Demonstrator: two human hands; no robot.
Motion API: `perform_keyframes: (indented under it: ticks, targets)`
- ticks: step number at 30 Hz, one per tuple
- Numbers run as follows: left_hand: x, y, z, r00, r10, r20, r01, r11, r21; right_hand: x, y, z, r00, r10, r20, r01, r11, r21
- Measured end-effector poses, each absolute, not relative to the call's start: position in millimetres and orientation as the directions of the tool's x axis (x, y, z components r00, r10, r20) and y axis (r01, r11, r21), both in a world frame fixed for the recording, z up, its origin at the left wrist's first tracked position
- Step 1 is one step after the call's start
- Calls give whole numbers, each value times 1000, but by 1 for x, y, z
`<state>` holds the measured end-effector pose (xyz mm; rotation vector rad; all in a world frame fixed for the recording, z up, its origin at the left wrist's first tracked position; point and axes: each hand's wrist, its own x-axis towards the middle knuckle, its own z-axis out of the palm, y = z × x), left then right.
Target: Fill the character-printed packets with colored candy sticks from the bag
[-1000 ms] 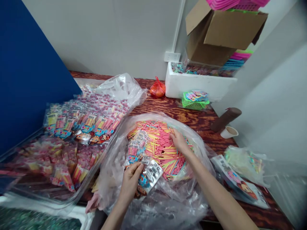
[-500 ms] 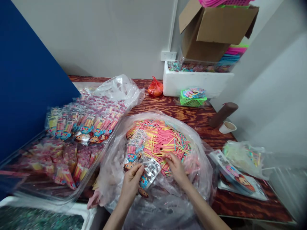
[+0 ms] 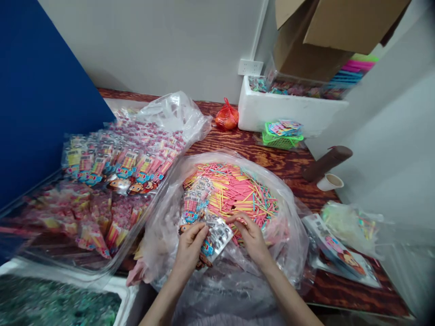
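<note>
My left hand (image 3: 190, 246) pinches a printed silver-and-clear packet (image 3: 220, 233) between thumb and fingers. The packet is tilted, its barcode end pointing to the right. My right hand (image 3: 250, 239) is closed around a few thin candy-coloured sticks (image 3: 241, 221), whose ends show at the fingers. Its fingertips are close to the packet's upper right edge; whether they touch it I cannot tell. Beneath both hands lies a large clear plastic bag (image 3: 292, 217), full of loose pink, yellow and blue sticks (image 3: 238, 190). Several more printed packets (image 3: 192, 201) rest on its left side.
To the left, a clear tray (image 3: 131, 246) holds many filled packets (image 3: 129, 165). A white foam box (image 3: 125, 294) is at lower left. Farther back are a red bag (image 3: 227, 117), a green basket (image 3: 282, 141) and a foam box (image 3: 288, 111). A paper cup (image 3: 329, 182) stands right.
My right hand has drawn its sticks slightly closer to the packet in my left hand. The view has shifted, so the surroundings sit a little differently in the picture.
</note>
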<state>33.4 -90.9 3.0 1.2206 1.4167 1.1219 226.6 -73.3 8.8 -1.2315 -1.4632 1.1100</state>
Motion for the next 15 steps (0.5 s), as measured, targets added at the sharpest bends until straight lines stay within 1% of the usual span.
perform_keyframes:
  ticks: [6,12,15]
  targets:
    - [32,-97,-1,-69,991,-114,82,120,989,221,-81,17,-136,988,68,198,95,-976]
    - [27,-96,-6,-125,983,-133,65,142,988,217,-79,13,-168,985,39,196,72,-978]
    - [27,-93,-5,-121,983,-137,85,148,985,217,-79,12,-162,986,45,185,75,-980]
